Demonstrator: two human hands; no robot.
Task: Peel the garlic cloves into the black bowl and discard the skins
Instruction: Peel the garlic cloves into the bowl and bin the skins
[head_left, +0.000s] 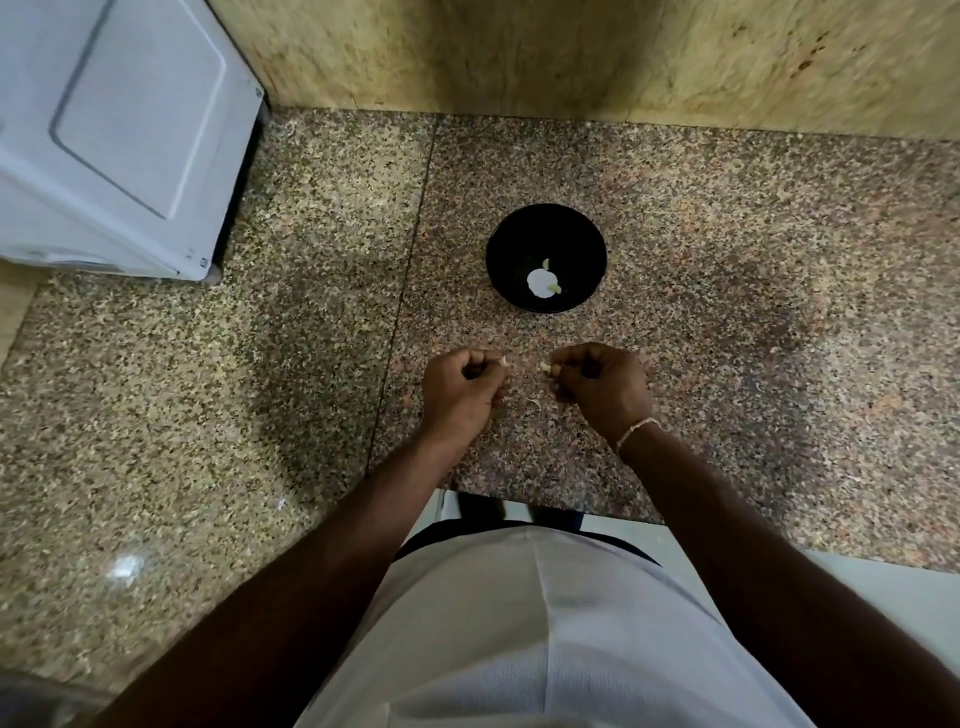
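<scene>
A black bowl (546, 244) stands on the speckled granite counter (727, 260), with peeled garlic (541, 281) lying pale at its bottom. Nearer me, my left hand (460, 387) is curled and pinches a small scrap of garlic skin (502, 361) at its fingertips. My right hand (602, 384) is curled too and pinches a garlic clove (545, 367) at its fingertips. The two hands sit a short gap apart, just above the counter. A thin strip of skin (532, 400) lies on the counter between them.
A white appliance (119, 135) fills the counter's back left corner. A tan stone wall (519, 52) runs along the back. The counter's front edge (545, 501) is close to my body, with floor visible below.
</scene>
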